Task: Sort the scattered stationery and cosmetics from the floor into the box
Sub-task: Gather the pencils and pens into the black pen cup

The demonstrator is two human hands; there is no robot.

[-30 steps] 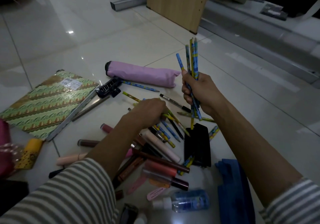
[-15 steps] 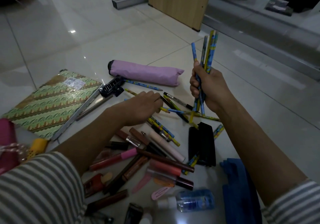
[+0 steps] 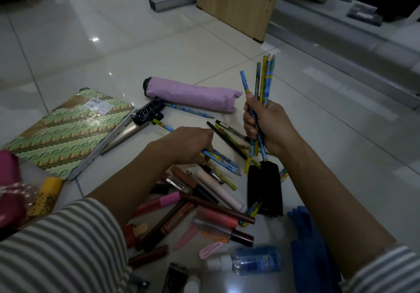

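Wood, light and stiff: my right hand [image 3: 268, 124] grips the pencil bundle [image 3: 266, 77] mid-shaft, while my left hand [image 3: 184, 147] pinches a blue pencil [image 3: 221, 159] near its middle.

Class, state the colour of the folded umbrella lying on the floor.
The umbrella is lilac pink, black at one end; head view.

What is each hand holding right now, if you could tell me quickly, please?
Left hand: closed on a blue pencil at the pile.
Right hand: closed, holding a pencil bundle upright.
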